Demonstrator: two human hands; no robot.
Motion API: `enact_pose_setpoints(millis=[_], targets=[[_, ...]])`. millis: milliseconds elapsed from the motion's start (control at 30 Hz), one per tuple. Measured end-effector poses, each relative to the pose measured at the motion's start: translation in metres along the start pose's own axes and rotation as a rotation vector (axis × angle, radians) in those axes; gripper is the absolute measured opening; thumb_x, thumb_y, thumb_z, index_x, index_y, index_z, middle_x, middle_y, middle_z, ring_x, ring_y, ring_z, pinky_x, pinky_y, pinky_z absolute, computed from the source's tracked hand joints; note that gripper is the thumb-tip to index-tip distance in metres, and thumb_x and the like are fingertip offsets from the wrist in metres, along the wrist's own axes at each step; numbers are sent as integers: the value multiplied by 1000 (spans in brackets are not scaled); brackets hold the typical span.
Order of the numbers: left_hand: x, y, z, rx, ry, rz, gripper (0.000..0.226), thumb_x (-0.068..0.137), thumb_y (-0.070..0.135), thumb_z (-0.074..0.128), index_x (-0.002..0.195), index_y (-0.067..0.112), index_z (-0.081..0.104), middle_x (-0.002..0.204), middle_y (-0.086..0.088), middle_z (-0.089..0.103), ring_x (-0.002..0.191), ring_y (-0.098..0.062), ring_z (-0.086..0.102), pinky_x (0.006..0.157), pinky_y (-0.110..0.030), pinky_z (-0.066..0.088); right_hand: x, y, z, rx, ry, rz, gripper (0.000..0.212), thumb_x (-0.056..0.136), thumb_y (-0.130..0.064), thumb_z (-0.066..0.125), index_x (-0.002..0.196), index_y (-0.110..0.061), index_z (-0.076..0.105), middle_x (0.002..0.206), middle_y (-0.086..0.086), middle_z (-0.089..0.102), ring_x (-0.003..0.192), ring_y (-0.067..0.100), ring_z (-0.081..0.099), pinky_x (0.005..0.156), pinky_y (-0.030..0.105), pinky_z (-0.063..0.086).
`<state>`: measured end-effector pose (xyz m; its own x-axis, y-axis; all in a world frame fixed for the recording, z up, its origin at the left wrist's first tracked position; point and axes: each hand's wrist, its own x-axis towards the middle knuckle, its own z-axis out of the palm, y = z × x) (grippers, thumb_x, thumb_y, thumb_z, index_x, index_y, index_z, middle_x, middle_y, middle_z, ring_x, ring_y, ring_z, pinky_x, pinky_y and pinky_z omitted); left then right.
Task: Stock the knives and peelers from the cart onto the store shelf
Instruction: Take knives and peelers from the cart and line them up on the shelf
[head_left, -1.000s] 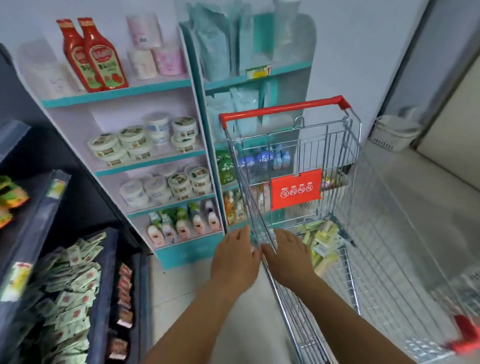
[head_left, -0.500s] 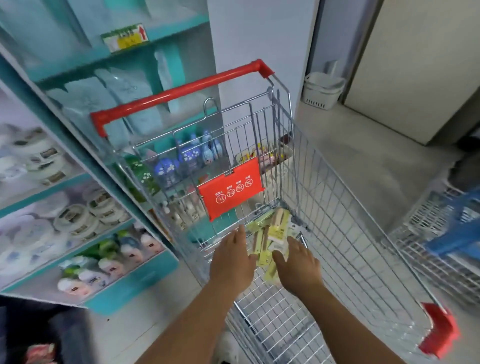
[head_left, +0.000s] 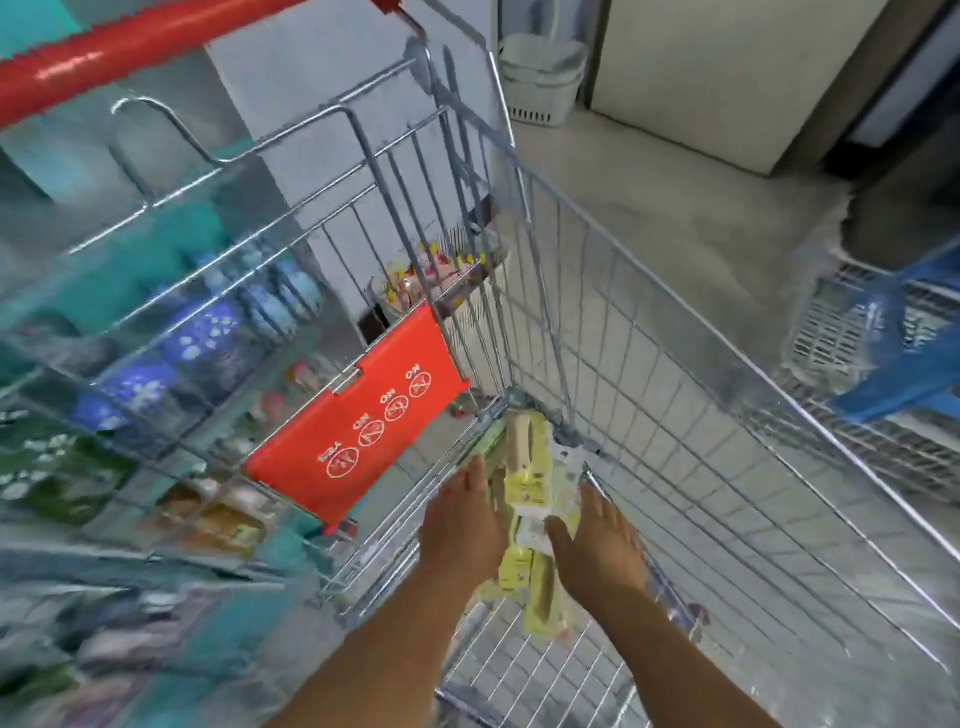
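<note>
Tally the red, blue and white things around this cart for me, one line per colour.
Red: 2, the cart handle and the warning sign.
Blue: 1, the basket handle.
White: 1, the bin by the wall.
Total: 4

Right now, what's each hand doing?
Left hand: open, fingers spread, beside the yellow-green packets in the cart.
Right hand: open, holding nothing.

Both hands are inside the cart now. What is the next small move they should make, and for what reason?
Probably close both hands on the packs and lift. The left hand and right hand are open, on either side of the yellow-green pile at the bottom of the cart, and nothing is gripped yet. Motion blur hides whether the fingers already touch the packs.
</note>
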<state>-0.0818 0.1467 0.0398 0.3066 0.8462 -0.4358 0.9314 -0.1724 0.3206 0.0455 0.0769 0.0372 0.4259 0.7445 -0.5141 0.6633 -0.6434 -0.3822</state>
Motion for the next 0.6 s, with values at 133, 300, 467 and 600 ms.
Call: enact_pose_setpoints(millis=[133,300,467,600], targets=[[47,2,33,-7,-36,37,72,95,37,49,151,10,13,150,-10,33,135,-28,35,106,-39,34,35,11,30,6,-26,52,71,98,-44,40,153,-19,3,159,0,16,144,22,20,116,35,17],[86,10,72,6,-41,44,82,93,40,54,153,17,4,134,-15,47,122,-33,46,99,-43,42,64,30,64,62,-43,120,75,95,-46,46,153,-19,7,158,3,17,142,27,23,113,39,24],[105,11,93,-54,57,38,97,86,39,64,153,20,-5,133,-12,45,122,-30,45,101,-40,41,78,32,82,121,59,135,70,91,-47,51,147,-18,20,145,5,34,130,27,34,105,36,31],[117,8,93,-269,120,-54,67,88,19,63,143,10,26,120,-12,54,113,-31,55,92,-41,49,83,31,85,125,130,159,78,88,-38,58,150,-18,15,144,5,37,131,26,31,109,36,25]])
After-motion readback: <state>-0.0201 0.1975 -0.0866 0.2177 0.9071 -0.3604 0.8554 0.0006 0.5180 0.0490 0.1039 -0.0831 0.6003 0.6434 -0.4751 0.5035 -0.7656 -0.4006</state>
